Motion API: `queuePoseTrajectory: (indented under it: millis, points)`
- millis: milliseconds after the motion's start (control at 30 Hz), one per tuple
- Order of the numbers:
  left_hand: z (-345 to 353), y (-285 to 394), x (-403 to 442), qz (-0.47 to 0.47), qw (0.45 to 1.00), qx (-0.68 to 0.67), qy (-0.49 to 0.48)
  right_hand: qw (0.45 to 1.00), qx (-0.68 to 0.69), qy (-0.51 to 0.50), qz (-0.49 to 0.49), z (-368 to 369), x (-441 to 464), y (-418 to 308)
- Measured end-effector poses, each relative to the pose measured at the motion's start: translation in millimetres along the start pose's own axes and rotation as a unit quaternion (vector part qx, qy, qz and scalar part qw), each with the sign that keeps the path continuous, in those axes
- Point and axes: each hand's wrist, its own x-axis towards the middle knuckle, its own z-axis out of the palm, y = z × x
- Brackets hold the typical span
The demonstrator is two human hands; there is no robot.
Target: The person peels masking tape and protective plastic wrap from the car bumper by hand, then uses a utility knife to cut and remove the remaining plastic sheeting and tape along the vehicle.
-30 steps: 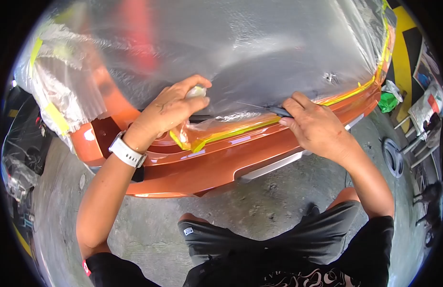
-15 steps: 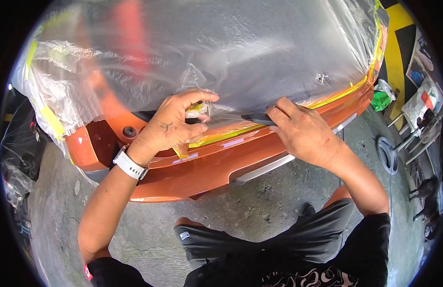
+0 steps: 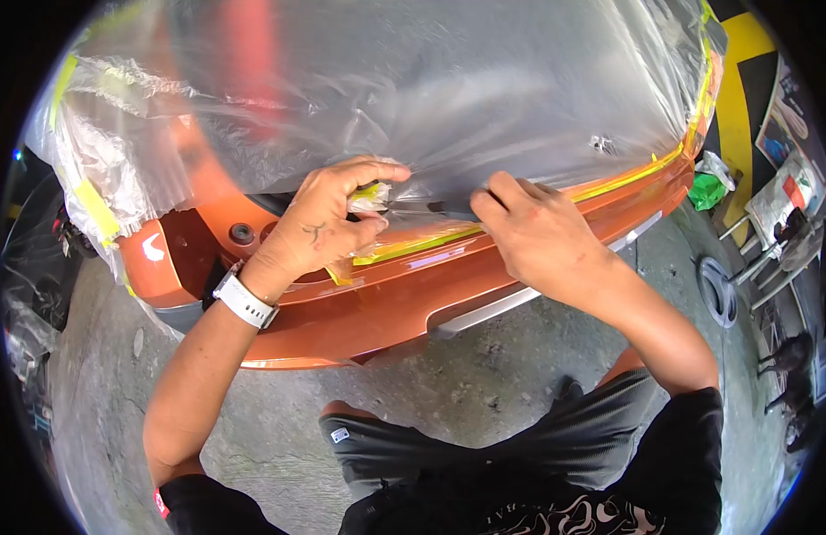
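Observation:
Crumpled plastic film with yellow tape (image 3: 368, 198) is gripped in my left hand (image 3: 328, 212), above the orange bumper (image 3: 368, 319). My right hand (image 3: 533, 227) is closed around a dark-handled knife (image 3: 455, 210), whose thin blade points left toward the bunched film. Clear plastic sheeting (image 3: 520, 98) covers the car's dark surface behind both hands. Yellow tape (image 3: 422, 246) runs along the sheet's lower edge beside the bumper, passing below my hands.
At the left, loose sheeting (image 3: 128, 160) hangs over the orange body corner. A green bag (image 3: 706, 191), a grey ring-shaped object (image 3: 718, 292) and a white chair (image 3: 774, 223) are at the right. Concrete floor (image 3: 279, 428) shows below the bumper.
My right hand has moved left with the knife, closer to my left hand. My left hand has shifted slightly and keeps hold of the bunched film.

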Motion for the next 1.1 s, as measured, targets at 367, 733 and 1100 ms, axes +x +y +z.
queuePoseTrajectory:
  millis: [367,733,1100]
  points:
    - [9.1,3.2,-3.4,0.043,0.998,0.023,0.048,0.999,-0.054,0.004,0.004,21.6,1.7,30.5]
    - [8.5,6.6,-3.9,0.045,0.995,0.070,0.045,0.984,-0.169,-0.041,0.046,19.9,-39.6,104.8]
    - [8.5,4.9,-1.4,-0.031,0.997,-0.030,0.063,0.962,-0.246,-0.045,0.108,14.8,-82.8,170.3]
